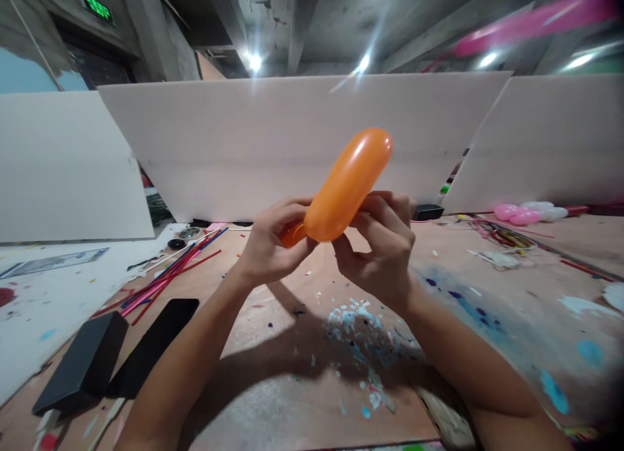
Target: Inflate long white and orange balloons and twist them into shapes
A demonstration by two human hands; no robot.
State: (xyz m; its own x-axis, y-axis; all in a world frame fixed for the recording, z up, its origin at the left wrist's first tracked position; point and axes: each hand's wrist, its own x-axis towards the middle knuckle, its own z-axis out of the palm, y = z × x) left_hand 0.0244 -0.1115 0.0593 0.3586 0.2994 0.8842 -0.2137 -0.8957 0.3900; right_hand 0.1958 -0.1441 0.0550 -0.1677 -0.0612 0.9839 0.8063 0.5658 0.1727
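Observation:
An inflated orange balloon (348,184), long and rounded at its upper end, is held above the table between my two hands. It tilts up to the right. My left hand (277,243) pinches its lower left end, where a smaller orange part shows between the fingers. My right hand (383,243) is closed at the balloon's right side, thumb below and fingers partly behind it. Just what the right fingertips grip is hidden by the balloon.
White boards (292,139) stand behind the paint-spotted table (273,386). Left lie uninflated balloons (166,275), a black phone (156,340) and a dark power bank (85,360) with cables. Pink and white balloons (529,212) lie at the right; a blurred pink balloon (541,22) crosses the upper right.

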